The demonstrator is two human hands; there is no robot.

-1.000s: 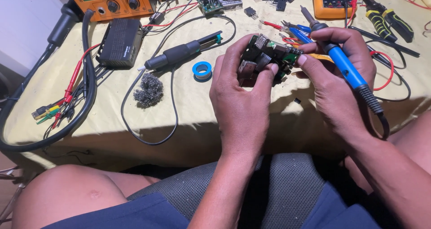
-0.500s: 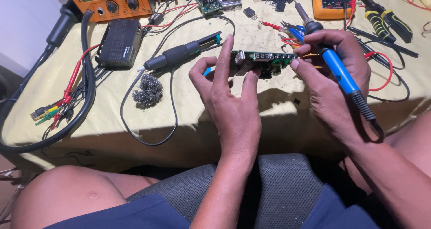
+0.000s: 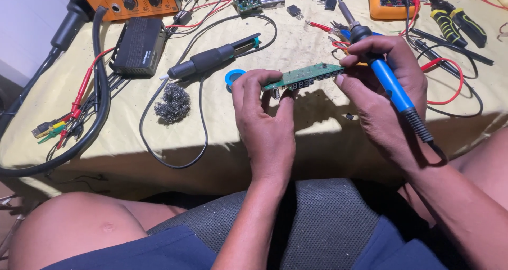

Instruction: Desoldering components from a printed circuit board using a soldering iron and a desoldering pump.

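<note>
Looks like mid-inspection: left hand (image 3: 267, 119) and right hand (image 3: 381, 98) pinch the green circuit board (image 3: 307, 77) at frame center, right also gripping the blue soldering iron (image 3: 383, 77), so next needs a steady tip.

We see our own body from above: the left hand (image 3: 267, 124) and right hand (image 3: 383, 92) are both bare, with no gloves, rings, watch or bracelet showing. Back from each grip, the forearms run uncovered all the way to the lower edge of the view, so no sleeve appears. The fingernails are short and plain. Below the grips, both knees are bare as well. We wear dark blue shorts (image 3: 132, 251), whose smooth cloth shows at the bottom left and again at the bottom right, with hems ending above the knees.
</note>
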